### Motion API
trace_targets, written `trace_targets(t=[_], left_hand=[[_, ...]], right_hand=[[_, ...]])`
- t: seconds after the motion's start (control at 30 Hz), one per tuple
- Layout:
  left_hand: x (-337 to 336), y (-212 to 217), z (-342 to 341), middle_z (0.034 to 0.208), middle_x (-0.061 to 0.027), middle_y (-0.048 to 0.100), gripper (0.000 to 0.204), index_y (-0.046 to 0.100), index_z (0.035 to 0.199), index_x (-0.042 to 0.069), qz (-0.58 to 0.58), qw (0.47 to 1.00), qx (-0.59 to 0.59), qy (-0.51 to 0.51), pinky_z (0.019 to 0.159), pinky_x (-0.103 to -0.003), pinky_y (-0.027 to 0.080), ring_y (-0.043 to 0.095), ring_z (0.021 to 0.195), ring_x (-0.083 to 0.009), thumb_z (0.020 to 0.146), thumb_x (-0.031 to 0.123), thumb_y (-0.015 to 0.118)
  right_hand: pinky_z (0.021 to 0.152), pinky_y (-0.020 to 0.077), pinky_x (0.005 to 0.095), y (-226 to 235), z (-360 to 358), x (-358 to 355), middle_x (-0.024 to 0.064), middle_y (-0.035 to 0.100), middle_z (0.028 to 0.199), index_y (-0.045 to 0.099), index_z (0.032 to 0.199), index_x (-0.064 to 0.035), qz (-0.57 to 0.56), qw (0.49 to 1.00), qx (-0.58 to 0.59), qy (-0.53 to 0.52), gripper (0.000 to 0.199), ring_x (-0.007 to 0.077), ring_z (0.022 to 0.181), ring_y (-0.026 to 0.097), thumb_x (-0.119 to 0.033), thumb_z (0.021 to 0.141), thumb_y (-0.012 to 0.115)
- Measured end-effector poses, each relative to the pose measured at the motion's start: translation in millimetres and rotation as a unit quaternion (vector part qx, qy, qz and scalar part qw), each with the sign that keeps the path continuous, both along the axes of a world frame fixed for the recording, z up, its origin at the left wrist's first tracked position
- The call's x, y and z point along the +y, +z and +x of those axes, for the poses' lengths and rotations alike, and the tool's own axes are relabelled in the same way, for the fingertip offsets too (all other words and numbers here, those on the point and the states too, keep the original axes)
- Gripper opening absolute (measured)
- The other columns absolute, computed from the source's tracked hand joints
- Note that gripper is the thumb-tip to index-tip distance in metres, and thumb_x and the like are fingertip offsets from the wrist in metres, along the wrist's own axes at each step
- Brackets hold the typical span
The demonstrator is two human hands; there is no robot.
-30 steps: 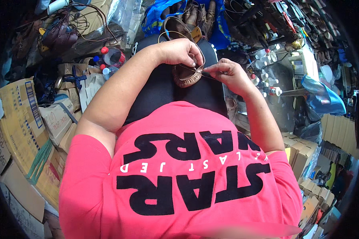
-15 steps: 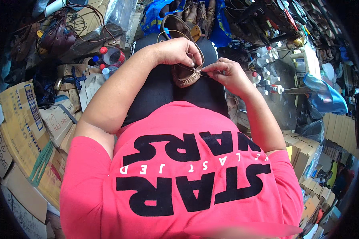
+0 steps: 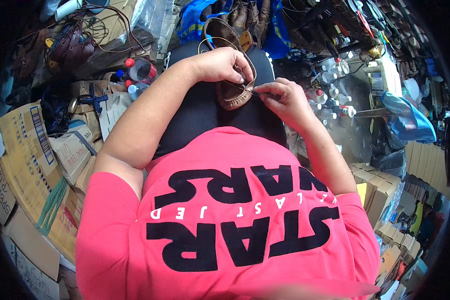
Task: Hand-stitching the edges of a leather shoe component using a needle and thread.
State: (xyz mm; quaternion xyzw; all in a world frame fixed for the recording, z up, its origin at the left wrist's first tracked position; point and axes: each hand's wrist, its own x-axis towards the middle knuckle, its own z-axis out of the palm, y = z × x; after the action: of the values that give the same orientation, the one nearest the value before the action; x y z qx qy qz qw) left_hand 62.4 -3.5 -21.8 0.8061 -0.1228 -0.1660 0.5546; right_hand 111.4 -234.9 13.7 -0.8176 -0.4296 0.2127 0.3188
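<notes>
A brown leather moccasin rests over my dark-clad legs, its puckered toe toward me and its heel away. My left hand reaches over the opening with fingers closed in a pinch at the upper's inner edge; their tips partly cover what they grip. A thin cord loops out beyond that hand near the heel. To the right of the toe, my right hand is closed around a small dark tool, whose tip points at the toe seam. Fingers hide most of this tool, so its kind is unclear.
A blue bag of brown leather pieces lies beyond my knees. Plastic bottles stand left of my legs, and several small bottles are on the right. Cardboard boxes pile up at the left, with more boxes at right.
My right hand has shifted slightly right and down from the shoe's toe, and a dark tool now shows at its fingertips. My left hand and the moccasin stay nearly in place.
</notes>
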Motion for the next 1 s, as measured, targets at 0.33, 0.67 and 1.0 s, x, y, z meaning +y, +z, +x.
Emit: trace_targets(t=[0.33,0.67,1.0], left_hand=[[1,1,-1,0.092,-0.0059,0.067,0.020,0.071,0.095,0.004,-0.010,1.000,0.012,0.009,0.085,-0.029,0.047,0.061,0.091,-0.0153,0.075,0.004,0.067],[-4,1,2,0.089,-0.0049,0.068,0.016,0.071,0.092,0.002,-0.040,0.998,0.032,0.019,0.083,-0.029,0.048,0.062,0.087,-0.0132,0.077,0.003,0.065],[-3,2,4,0.096,-0.0066,0.064,0.024,0.072,0.096,0.007,0.056,0.996,-0.067,-0.019,0.086,-0.030,0.048,0.062,0.094,-0.0184,0.073,0.000,0.070]], right_hand=[[0.072,0.0517,0.0354,11,14,9,0.0138,0.065,0.083,0.072,0.094,-0.0086,-0.011,0.998,-0.021,0.059,0.019,0.0300,0.078,0.064,-0.008,0.075,0.066],[0.074,0.0514,0.0359,8,10,10,0.0135,0.064,0.087,0.071,0.093,-0.0082,-0.021,0.997,-0.026,0.064,0.018,0.0301,0.083,0.063,-0.005,0.077,0.064],[0.076,0.0457,0.0240,-26,43,-1,0.0012,0.057,0.085,0.072,0.103,-0.0115,0.006,0.980,0.192,0.061,0.026,0.0115,0.083,0.056,0.002,0.083,0.062]])
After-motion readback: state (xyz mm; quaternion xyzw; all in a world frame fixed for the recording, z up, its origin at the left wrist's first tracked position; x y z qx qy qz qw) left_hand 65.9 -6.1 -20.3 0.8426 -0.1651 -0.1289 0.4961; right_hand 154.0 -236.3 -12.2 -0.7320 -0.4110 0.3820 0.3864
